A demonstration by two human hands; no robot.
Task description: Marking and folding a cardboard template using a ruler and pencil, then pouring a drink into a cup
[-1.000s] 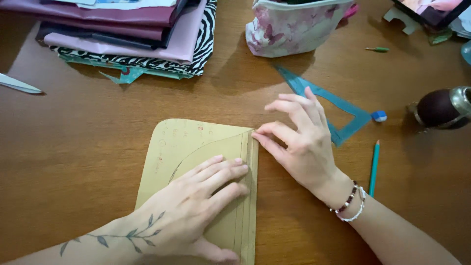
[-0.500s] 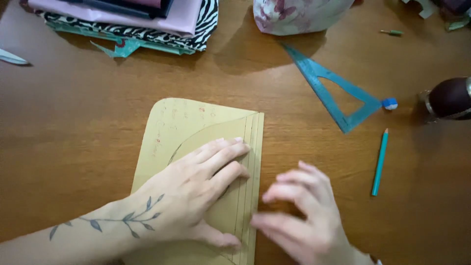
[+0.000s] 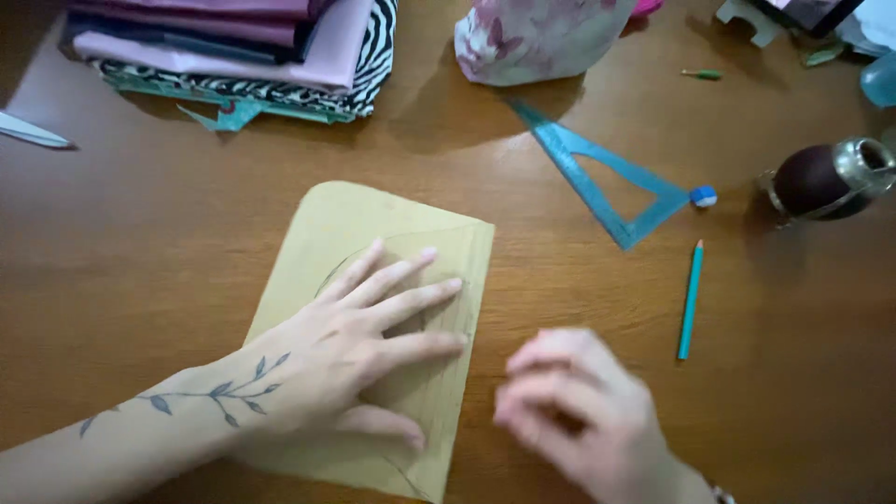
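A folded piece of tan brown paper (image 3: pixel 355 224) lies on the wooden table (image 3: pixel 140 280). My left hand (image 3: pixel 364 341) rests flat on it, fingers spread toward the paper's right edge, pressing it down. My right hand (image 3: pixel 579 411) is blurred, just right of the paper near the lower edge of the view, fingers curled loosely; I see nothing in it. Its fingertips are close to the paper's right edge, and contact is unclear.
A teal set square (image 3: pixel 597 173) and a small blue-white eraser (image 3: pixel 704 196) lie beyond, a teal pencil (image 3: pixel 690 299) at right. A dark round cup with metal rim (image 3: pixel 826 177) stands far right. Stacked fabrics (image 3: pixel 233 47) and a floral pouch (image 3: pixel 537 37) sit at the back.
My right hand has left the paper's upper right edge and moved down toward me, now beside the lower right edge. My left hand stays flat on the paper.
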